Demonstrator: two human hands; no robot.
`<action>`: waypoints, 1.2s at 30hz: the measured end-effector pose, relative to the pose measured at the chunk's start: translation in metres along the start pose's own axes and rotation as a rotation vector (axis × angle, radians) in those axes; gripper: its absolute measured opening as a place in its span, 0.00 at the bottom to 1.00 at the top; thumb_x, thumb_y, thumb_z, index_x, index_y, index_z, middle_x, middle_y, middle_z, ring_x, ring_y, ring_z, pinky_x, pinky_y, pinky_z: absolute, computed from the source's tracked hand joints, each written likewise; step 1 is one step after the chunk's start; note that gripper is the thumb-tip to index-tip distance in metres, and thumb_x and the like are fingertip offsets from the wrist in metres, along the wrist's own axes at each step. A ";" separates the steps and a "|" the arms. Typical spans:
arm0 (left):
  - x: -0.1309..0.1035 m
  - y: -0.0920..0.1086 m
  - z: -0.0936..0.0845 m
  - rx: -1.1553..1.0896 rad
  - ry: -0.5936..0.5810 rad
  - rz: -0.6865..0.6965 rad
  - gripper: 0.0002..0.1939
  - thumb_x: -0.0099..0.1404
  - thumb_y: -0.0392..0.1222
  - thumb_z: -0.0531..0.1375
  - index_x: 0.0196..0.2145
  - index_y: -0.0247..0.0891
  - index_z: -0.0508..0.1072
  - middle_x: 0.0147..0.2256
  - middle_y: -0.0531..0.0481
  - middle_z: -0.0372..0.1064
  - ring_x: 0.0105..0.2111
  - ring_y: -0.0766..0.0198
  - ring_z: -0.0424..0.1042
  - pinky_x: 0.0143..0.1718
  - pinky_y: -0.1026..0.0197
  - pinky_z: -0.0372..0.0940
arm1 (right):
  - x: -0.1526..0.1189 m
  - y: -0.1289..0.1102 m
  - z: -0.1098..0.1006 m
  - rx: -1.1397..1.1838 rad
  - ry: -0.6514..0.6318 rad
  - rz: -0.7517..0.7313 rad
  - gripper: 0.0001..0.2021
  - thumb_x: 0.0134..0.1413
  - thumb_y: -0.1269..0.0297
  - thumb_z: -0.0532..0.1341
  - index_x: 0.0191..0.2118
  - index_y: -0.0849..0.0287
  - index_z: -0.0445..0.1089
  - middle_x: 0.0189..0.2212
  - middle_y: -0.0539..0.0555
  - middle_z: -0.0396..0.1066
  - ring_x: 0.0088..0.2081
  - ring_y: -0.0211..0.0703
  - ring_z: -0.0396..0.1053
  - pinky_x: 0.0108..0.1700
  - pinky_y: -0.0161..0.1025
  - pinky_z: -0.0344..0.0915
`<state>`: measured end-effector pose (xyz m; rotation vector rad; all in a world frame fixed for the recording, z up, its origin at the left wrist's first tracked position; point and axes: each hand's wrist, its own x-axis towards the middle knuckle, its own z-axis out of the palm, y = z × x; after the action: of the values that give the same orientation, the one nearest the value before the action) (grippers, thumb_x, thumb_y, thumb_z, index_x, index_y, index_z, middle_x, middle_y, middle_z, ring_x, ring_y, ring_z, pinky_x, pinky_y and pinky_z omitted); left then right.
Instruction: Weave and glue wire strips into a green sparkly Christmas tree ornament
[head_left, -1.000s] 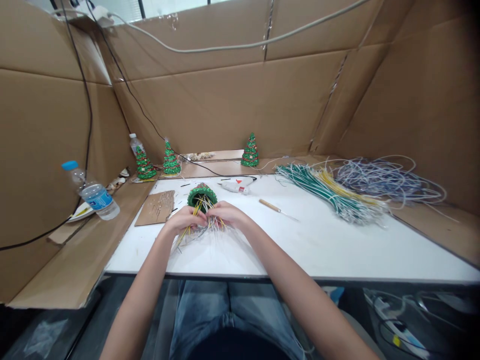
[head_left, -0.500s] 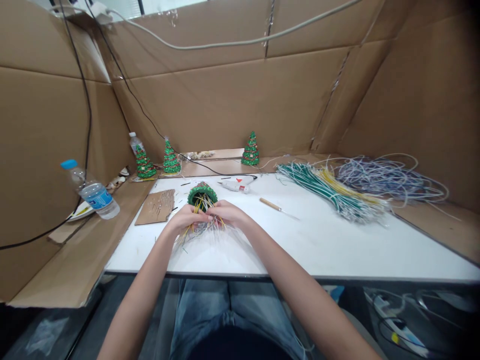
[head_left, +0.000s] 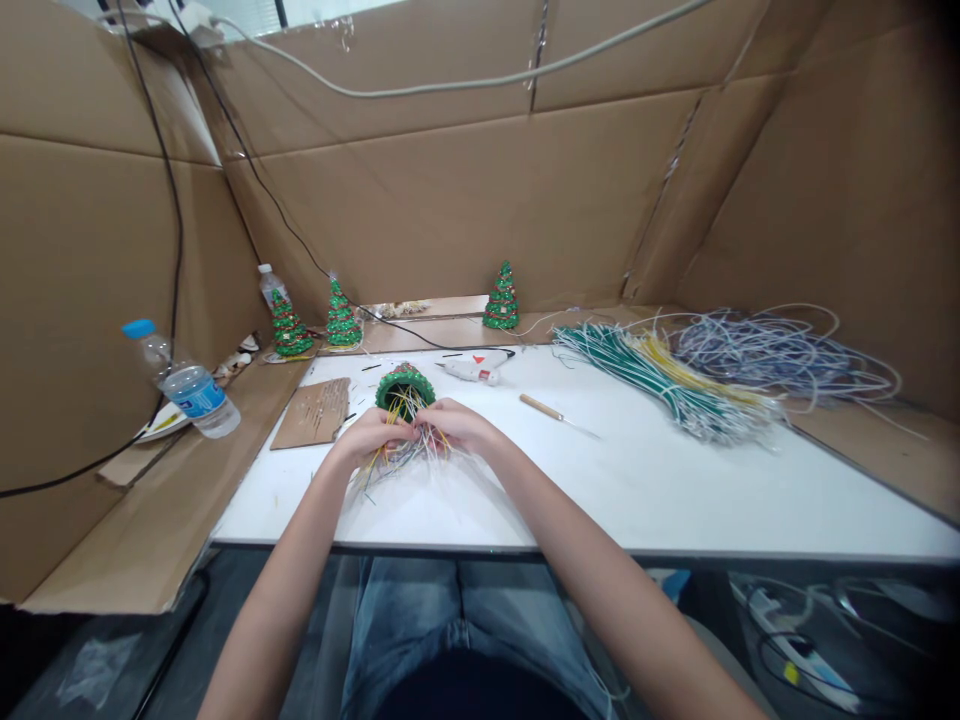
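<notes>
A green tree-like piece (head_left: 385, 388) lies on its side on the white table, its hollow base facing me. Thin yellow and white wires (head_left: 429, 452) come out of the opening and fan out towards me. My left hand (head_left: 373, 434) is closed on these wires at the left, fingers pinched together. Close beside it, my right hand (head_left: 452, 422) is closed on the same wires from the right. The fingertips of both hands nearly meet just below the opening. Which single strands each hand pinches is too small to tell.
Left of the hands lies a cardboard piece (head_left: 311, 413). Beyond them is a glue gun (head_left: 474, 370); to the right lies a wooden-handled tool (head_left: 541, 407). Green wire bundles (head_left: 637, 375) and a blue-white tangle (head_left: 765, 355) lie right. Small trees (head_left: 501, 300) stand behind; a bottle (head_left: 196, 395) leans left.
The fingertips of both hands have shifted slightly among the wires. The tree piece has stayed in place.
</notes>
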<state>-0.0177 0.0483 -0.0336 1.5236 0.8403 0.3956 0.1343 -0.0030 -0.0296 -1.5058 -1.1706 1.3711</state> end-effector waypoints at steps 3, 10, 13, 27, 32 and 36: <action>-0.002 0.003 0.001 -0.011 -0.001 -0.016 0.17 0.44 0.45 0.68 0.15 0.36 0.63 0.10 0.62 0.49 0.13 0.76 0.48 0.17 0.67 0.44 | 0.000 0.000 -0.001 0.004 -0.002 0.006 0.08 0.50 0.74 0.56 0.22 0.63 0.67 0.10 0.48 0.61 0.13 0.34 0.58 0.14 0.29 0.55; 0.001 -0.001 -0.001 -0.028 0.016 -0.022 0.14 0.43 0.41 0.68 0.16 0.35 0.65 0.11 0.61 0.51 0.13 0.76 0.49 0.16 0.67 0.43 | -0.001 0.000 -0.001 -0.011 -0.011 0.006 0.11 0.51 0.74 0.53 0.21 0.63 0.65 0.08 0.49 0.60 0.12 0.34 0.57 0.14 0.29 0.55; 0.002 -0.001 -0.001 -0.039 0.039 -0.025 0.10 0.40 0.35 0.67 0.21 0.34 0.69 0.12 0.62 0.54 0.13 0.76 0.50 0.16 0.68 0.43 | -0.002 -0.001 0.000 0.001 -0.007 0.011 0.11 0.51 0.74 0.53 0.21 0.63 0.65 0.09 0.49 0.61 0.12 0.35 0.58 0.14 0.30 0.56; 0.000 0.000 0.000 -0.012 0.046 0.008 0.12 0.42 0.42 0.69 0.20 0.32 0.72 0.11 0.60 0.54 0.13 0.75 0.49 0.16 0.67 0.43 | -0.006 -0.006 0.002 0.034 -0.001 0.034 0.11 0.54 0.75 0.53 0.22 0.63 0.64 0.10 0.48 0.61 0.12 0.33 0.59 0.14 0.29 0.56; -0.002 0.003 0.001 -0.016 0.051 -0.001 0.11 0.41 0.40 0.69 0.21 0.31 0.73 0.10 0.60 0.53 0.13 0.76 0.48 0.16 0.67 0.41 | -0.003 -0.004 0.001 0.042 0.004 0.035 0.11 0.55 0.74 0.53 0.23 0.63 0.65 0.12 0.49 0.63 0.13 0.34 0.60 0.14 0.29 0.56; -0.002 0.004 0.002 -0.020 0.055 -0.002 0.12 0.39 0.39 0.69 0.21 0.31 0.73 0.11 0.60 0.55 0.14 0.76 0.48 0.17 0.67 0.43 | -0.001 -0.003 0.001 0.042 0.003 0.039 0.11 0.55 0.73 0.52 0.23 0.63 0.65 0.11 0.49 0.63 0.12 0.34 0.60 0.14 0.30 0.56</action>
<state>-0.0168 0.0453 -0.0298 1.4987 0.8778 0.4455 0.1331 -0.0034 -0.0266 -1.5073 -1.1090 1.4108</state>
